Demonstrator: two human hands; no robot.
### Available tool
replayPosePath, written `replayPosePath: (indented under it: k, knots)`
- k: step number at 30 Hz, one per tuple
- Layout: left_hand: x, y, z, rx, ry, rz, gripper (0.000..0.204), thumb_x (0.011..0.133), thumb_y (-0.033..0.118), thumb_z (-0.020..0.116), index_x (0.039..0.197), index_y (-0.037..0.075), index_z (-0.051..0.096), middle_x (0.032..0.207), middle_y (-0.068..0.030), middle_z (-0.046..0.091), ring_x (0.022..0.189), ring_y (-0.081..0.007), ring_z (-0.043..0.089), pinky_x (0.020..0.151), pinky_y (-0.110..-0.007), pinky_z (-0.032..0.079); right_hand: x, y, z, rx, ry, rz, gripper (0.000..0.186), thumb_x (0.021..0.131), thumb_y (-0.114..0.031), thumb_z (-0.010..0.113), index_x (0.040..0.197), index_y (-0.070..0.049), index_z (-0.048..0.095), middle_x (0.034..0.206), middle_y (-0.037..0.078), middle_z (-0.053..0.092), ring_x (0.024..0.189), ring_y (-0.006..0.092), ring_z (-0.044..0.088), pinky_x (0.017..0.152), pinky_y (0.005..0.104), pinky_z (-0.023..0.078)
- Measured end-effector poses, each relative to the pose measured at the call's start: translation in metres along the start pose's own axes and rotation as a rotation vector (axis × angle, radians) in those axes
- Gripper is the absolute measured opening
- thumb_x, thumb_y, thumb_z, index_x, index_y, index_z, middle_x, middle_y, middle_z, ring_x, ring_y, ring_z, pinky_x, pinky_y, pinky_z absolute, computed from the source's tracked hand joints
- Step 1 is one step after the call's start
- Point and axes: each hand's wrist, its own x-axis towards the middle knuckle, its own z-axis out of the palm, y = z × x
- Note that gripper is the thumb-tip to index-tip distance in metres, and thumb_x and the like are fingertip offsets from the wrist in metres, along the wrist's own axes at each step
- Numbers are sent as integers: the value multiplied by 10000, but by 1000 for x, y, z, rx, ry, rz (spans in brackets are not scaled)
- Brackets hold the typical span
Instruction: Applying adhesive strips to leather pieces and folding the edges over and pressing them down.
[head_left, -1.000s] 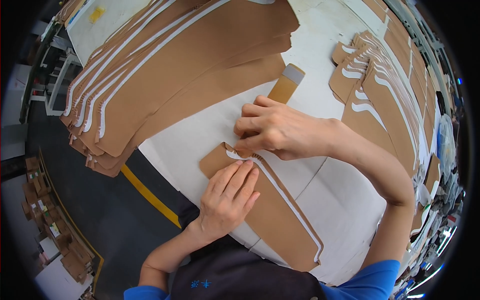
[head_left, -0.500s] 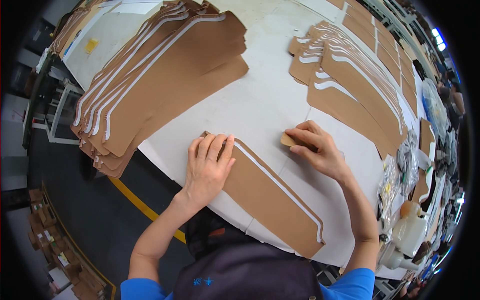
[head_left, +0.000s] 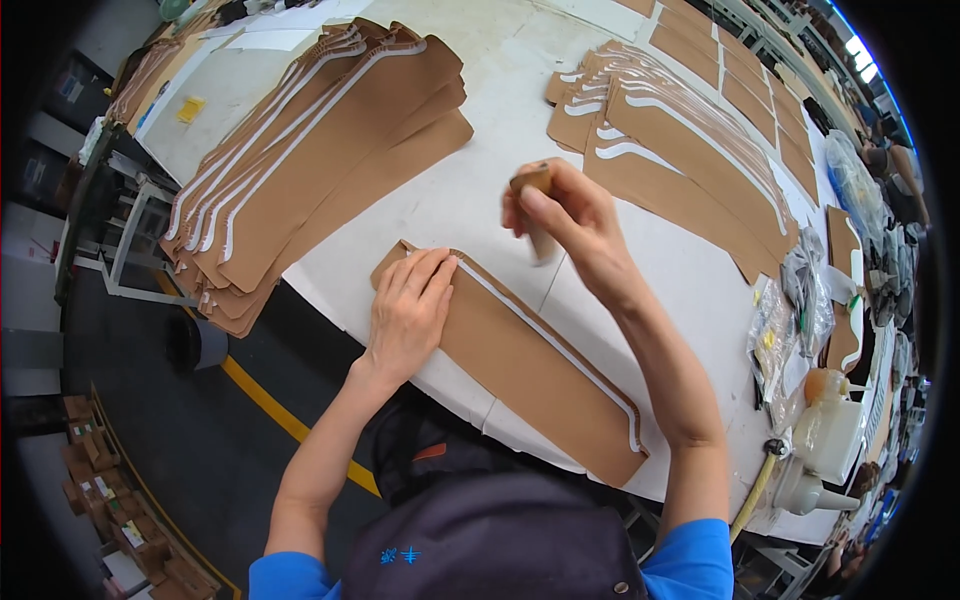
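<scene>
A long brown sheet panel [head_left: 530,375] with a white strip [head_left: 545,335] along its far edge lies on the pale table in front of me. My left hand [head_left: 408,310] rests flat on the panel's left end, its fingertips at the edge by the start of the strip. Raised above the table beyond the panel, my right hand [head_left: 575,220] is closed around a small tan-brown tool [head_left: 535,182]. The tool's lower part is blurred by motion, and my fingers hide some of it, so its exact kind is unclear.
A fanned stack of similar brown panels [head_left: 350,150] lies at the far left, another stack [head_left: 690,165] at the far right. Along the right edge are clear plastic bags [head_left: 770,340], a white plastic bottle [head_left: 830,440] and a yellowish stick with a dark end [head_left: 757,490].
My right hand has lifted the tool off the tabletop and moved it away from me and to the left. The left hand stays on the panel's left end, with more of that end showing.
</scene>
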Motion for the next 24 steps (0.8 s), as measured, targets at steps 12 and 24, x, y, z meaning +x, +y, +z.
replayPosePath:
  k: [12,24]
  knots:
    - [-3,0,1,-27,24,16,352,948,62,693,1288,-26,686,1345,-127,664,1283,-295,609,1076,-439,464,-48,-6,-2,111,-33,43,355,1102,-376,591,993,-40,627,931,41,635,827,128,611,774,304,506]
    - [29,-6,-13,-158,-148,117,439,897,132,769,1311,22,677,1368,-124,649,1308,-339,581,1117,-454,435,-244,-79,-61,-612,568,206,94,1023,-51,604,1052,25,650,895,109,670,788,234,655,734,345,509]
